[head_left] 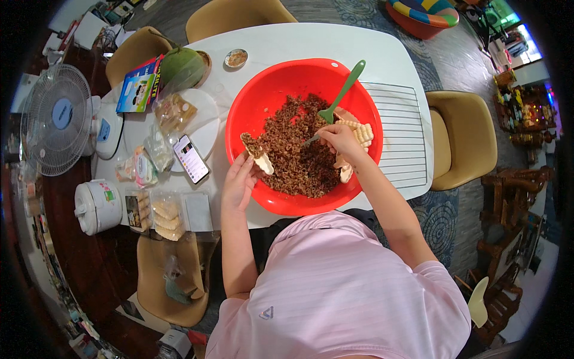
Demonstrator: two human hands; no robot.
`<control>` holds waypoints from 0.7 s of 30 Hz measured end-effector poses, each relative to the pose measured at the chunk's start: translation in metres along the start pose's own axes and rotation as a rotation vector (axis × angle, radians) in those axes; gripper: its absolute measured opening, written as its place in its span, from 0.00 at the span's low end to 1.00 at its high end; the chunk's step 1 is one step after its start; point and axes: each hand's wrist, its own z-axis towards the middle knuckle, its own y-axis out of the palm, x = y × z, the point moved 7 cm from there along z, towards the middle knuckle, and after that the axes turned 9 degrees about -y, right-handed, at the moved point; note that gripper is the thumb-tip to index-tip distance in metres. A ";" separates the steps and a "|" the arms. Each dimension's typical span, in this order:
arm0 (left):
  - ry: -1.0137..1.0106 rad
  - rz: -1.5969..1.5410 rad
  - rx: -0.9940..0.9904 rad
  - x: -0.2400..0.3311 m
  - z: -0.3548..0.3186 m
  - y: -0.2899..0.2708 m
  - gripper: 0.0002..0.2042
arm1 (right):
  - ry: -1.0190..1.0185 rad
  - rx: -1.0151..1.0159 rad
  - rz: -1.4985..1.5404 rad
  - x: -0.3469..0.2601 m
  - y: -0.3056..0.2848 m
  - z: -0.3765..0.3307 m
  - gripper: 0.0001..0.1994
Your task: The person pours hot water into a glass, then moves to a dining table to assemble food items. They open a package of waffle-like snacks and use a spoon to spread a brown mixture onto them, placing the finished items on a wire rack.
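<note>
A large red basin point(269, 78) holds a crumbly brown grain-like mixture point(293, 161). At the basin's left side my left hand point(240, 176) is closed on a pale, long wafer-like shell point(263, 164), with brown mixture on its upper part. Over the right of the mixture, my right hand point(342, 140) grips a small metal utensil whose tip point(311, 140) dips into the mixture; whether it is a fork or a spoon I cannot tell. Several pale ridged shells point(362, 133) rest against the basin's right wall, partly behind my right hand. Just above that hand leans a green spatula point(347, 87).
The basin stands on a white table point(335, 42) beside a wire rack point(397, 131). To the left are a phone point(191, 158), packaged shells point(168, 215), a white lidded pot point(97, 206), a fan point(60, 119), a green round fruit point(182, 67) and a small dish point(236, 58).
</note>
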 end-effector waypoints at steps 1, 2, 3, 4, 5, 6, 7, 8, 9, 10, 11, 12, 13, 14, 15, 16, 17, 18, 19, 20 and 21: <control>-0.003 -0.015 -0.015 -0.001 0.002 0.001 0.17 | -0.006 0.015 0.028 -0.005 -0.002 -0.004 0.09; -0.006 -0.029 -0.028 -0.002 0.005 0.002 0.17 | -0.011 0.028 0.057 -0.009 -0.003 -0.008 0.09; -0.010 -0.043 -0.042 -0.003 0.007 0.004 0.17 | -0.041 0.057 0.082 -0.017 -0.006 -0.013 0.09; -0.012 -0.075 -0.024 -0.004 0.010 0.006 0.17 | -0.071 0.085 0.107 -0.024 -0.008 -0.019 0.09; -0.015 -0.106 -0.007 -0.004 0.011 0.012 0.16 | -0.102 0.115 0.132 -0.032 -0.010 -0.025 0.08; -0.014 -0.139 0.013 -0.004 0.013 0.016 0.15 | -0.152 0.142 0.126 -0.044 -0.011 -0.032 0.08; -0.021 -0.140 -0.005 -0.005 0.016 0.019 0.15 | -0.201 0.170 0.121 -0.056 -0.010 -0.039 0.08; -0.033 -0.139 -0.028 -0.008 0.019 0.022 0.15 | -0.249 0.204 0.115 -0.063 -0.010 -0.046 0.08; -0.044 -0.138 -0.050 -0.010 0.023 0.025 0.14 | -0.401 0.230 0.053 -0.075 -0.007 -0.053 0.07; -0.040 -0.143 -0.063 -0.010 0.025 0.029 0.13 | -0.552 0.256 -0.011 -0.086 -0.002 -0.061 0.07; -0.055 -0.156 -0.062 -0.011 0.026 0.035 0.13 | -0.701 0.285 -0.079 -0.097 0.000 -0.071 0.07; -0.062 -0.171 -0.054 -0.009 0.026 0.040 0.13 | -0.873 0.267 -0.391 -0.123 0.006 -0.087 0.08; -0.069 -0.187 -0.045 -0.009 0.027 0.042 0.13 | -0.951 0.251 -0.468 -0.133 0.011 -0.096 0.09; -0.074 -0.197 -0.056 -0.009 0.030 0.045 0.13 | -1.027 0.242 -0.548 -0.141 0.019 -0.106 0.10; -0.079 -0.208 -0.067 -0.009 0.033 0.046 0.12 | -1.101 0.231 -0.627 -0.145 0.026 -0.114 0.11; -0.083 -0.219 -0.077 -0.010 0.035 0.047 0.11 | -1.171 0.236 -0.681 -0.145 0.030 -0.119 0.13; -0.086 -0.238 -0.070 -0.010 0.036 0.047 0.11 | -1.190 0.237 -0.705 -0.142 0.032 -0.121 0.14; -0.088 -0.256 -0.063 -0.011 0.037 0.047 0.10 | -1.208 0.238 -0.728 -0.139 0.032 -0.124 0.14; -0.091 -0.274 -0.056 -0.012 0.037 0.047 0.09 | -1.227 0.238 -0.751 -0.137 0.033 -0.127 0.15; -0.089 -0.296 -0.057 -0.013 0.038 0.047 0.09 | -1.234 0.247 -0.754 -0.135 0.033 -0.130 0.16; -0.088 -0.317 -0.057 -0.014 0.039 0.046 0.08 | -1.241 0.257 -0.756 -0.134 0.033 -0.132 0.16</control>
